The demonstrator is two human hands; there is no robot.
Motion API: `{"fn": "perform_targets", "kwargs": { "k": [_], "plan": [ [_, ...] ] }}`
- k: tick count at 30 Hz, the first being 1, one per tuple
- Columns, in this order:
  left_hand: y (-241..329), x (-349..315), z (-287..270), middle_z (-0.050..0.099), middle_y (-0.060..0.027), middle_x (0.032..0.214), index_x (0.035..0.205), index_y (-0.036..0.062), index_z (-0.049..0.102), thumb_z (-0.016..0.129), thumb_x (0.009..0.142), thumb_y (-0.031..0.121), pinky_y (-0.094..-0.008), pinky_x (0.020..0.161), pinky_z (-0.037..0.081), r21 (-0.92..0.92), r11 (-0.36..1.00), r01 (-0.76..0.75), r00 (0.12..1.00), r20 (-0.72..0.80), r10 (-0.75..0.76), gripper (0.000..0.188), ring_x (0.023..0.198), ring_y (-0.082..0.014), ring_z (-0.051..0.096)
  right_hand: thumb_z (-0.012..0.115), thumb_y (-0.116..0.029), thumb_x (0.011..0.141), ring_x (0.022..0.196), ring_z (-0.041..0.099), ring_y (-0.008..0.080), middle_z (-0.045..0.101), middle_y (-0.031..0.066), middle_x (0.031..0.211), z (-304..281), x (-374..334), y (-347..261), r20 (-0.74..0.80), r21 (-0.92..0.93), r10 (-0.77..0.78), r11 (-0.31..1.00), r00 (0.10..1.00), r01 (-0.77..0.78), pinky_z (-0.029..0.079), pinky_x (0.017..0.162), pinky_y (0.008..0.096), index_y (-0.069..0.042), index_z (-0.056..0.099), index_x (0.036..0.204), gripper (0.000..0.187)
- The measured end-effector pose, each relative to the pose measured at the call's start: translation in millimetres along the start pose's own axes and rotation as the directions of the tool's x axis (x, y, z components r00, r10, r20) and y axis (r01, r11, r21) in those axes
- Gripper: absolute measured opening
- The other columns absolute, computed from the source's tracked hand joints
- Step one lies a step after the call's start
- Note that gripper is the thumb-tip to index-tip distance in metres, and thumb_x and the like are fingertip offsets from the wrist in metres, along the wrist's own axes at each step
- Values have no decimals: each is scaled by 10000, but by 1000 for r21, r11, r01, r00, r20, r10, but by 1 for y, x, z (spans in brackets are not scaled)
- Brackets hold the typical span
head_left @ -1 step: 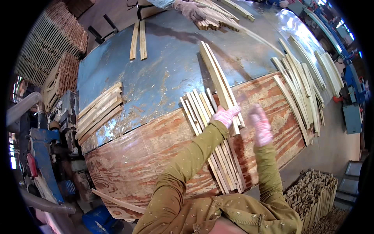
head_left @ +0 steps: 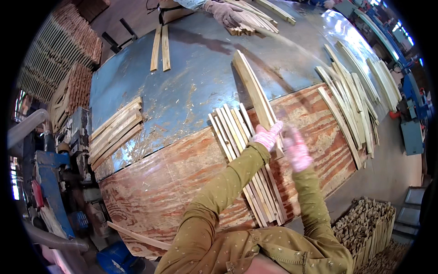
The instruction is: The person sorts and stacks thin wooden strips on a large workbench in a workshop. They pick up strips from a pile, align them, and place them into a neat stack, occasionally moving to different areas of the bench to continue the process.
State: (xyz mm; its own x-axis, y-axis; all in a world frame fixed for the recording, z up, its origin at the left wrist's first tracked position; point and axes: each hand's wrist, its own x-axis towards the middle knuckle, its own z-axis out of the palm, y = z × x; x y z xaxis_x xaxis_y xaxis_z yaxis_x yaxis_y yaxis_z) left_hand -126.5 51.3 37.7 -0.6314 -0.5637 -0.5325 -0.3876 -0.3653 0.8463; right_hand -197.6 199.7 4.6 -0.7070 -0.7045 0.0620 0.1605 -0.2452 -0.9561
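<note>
My left hand [head_left: 268, 135], in a pink and white glove, is closed around some long pale wooden strips [head_left: 253, 87]. They point away from me and slant across the seam between the blue and brown parts of the table. Close by on the right, my right hand [head_left: 297, 150], gloved alike, is smeared by motion near the strips' near end; its fingers cannot be made out. Beneath my left forearm lies a row of several wooden strips [head_left: 233, 130], side by side on the brown plywood board [head_left: 150, 182].
More strips lie at the right [head_left: 349, 98] and left [head_left: 116, 130] of the blue tabletop [head_left: 182, 91]. Across the table a co-worker's gloved hand [head_left: 223, 13] rests on a bundle [head_left: 253, 23]. Two strips [head_left: 159, 48] lie near the far edge. A crate of wood pieces [head_left: 365, 219] stands lower right.
My right hand has moved left and a little up, closer to my left hand and the held strips. The held strips look closer together. My left hand stays almost in place.
</note>
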Motion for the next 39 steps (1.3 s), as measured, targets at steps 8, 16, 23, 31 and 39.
{"fn": "perform_targets", "kwargs": {
  "k": [8, 16, 23, 31, 39],
  "plan": [
    [-36, 13, 23, 595, -107, 1179, 1401, 28, 332, 632, 817, 584, -410, 757, 456, -93, 995, 36, 999, 25, -34, 860, 958, -201, 555, 578, -366, 919, 828, 644, 250, 653, 146, 1056, -11, -19, -21, 123, 634, 556, 593, 822, -496, 553, 636, 365, -30, 566, 1231, 458],
    [-20, 24, 54, 629, -241, 1091, 1239, -68, 459, 850, 577, 462, -430, 822, 511, 322, 903, 283, 946, -250, -207, 934, 970, -333, 634, 539, -362, 954, 1020, 606, 270, 631, 162, 1121, -36, -15, 26, -201, 203, 601, 798, 774, -567, 498, 855, 419, -15, 548, 1250, 456],
    [13, 74, 13, 646, -199, 1073, 1165, -72, 528, 727, 751, 243, -356, 803, 513, 152, 986, 68, 925, -379, -6, 557, 962, -275, 628, 724, -598, 704, 1405, 173, 425, 125, 318, 1505, 21, -133, -60, 103, -852, 372, 512, 923, -111, 170, 1170, 411, 39, 27, 1477, 1221],
    [44, 31, -183, 566, -262, 1125, 1098, -22, 571, 687, 707, 395, -429, 850, 483, 472, 879, 72, 857, -480, 188, 584, 952, -388, 586, 809, -542, 566, 1371, 199, 452, 218, 253, 1487, 45, -164, -37, 132, -955, 498, 296, 857, -26, 141, 1112, 592, -73, 211, 1476, 1185],
    [-51, -20, -211, 499, -279, 1233, 1238, 1, 456, 723, 693, 396, -487, 943, 453, 661, 545, 516, 701, -691, 174, 724, 1097, -430, 545, 728, -617, 642, 1411, 110, 448, 140, 279, 1514, 73, -161, -47, -52, -999, 600, -36, 798, -39, 55, 1119, 611, -71, 127, 1501, 1182]
  ]
}}
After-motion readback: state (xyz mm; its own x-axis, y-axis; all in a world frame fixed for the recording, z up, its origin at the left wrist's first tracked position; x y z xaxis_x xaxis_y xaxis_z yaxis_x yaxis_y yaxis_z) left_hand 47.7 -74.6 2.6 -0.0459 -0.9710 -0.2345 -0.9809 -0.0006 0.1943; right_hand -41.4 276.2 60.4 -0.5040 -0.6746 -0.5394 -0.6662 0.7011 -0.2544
